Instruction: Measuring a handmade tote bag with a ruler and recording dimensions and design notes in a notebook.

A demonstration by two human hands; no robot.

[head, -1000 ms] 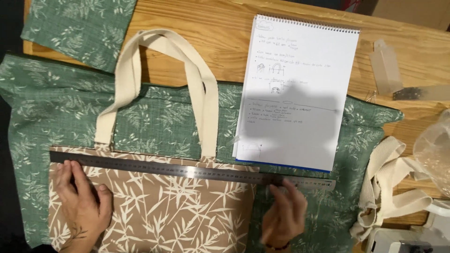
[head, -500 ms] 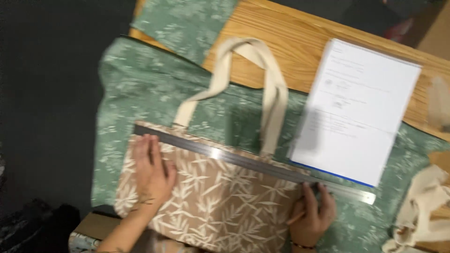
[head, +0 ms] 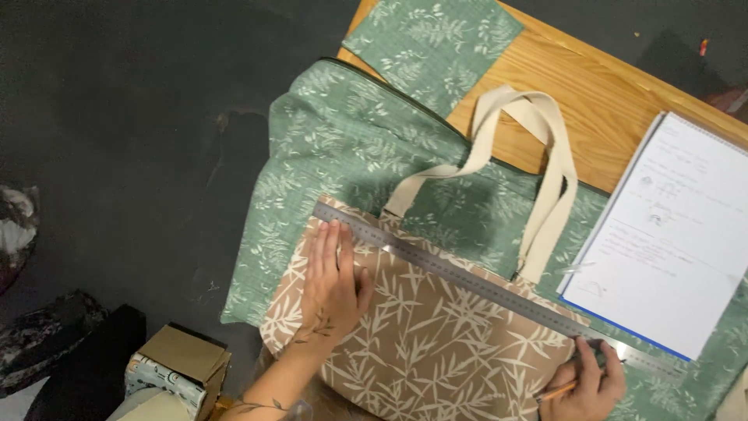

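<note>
Pressing flat, the left hand (head: 331,284) pins the tan leaf-print bag (head: 421,343) just under the steel ruler (head: 483,287), which runs diagonally down-right to the right hand (head: 588,386), its grip closed on a pencil (head: 557,391) at that end.

There is one brown leaf bag (head: 436,343) with two cream handles (head: 538,171), one long metal ruler (head: 483,288), and one notepad (head: 670,242) at 3 o'clock. Two green cloths (head: 351,148) lie on one desk (head: 592,93). Two hands show, left (head: 331,288) and right (head: 588,382), and one pencil (head: 557,392).
</note>
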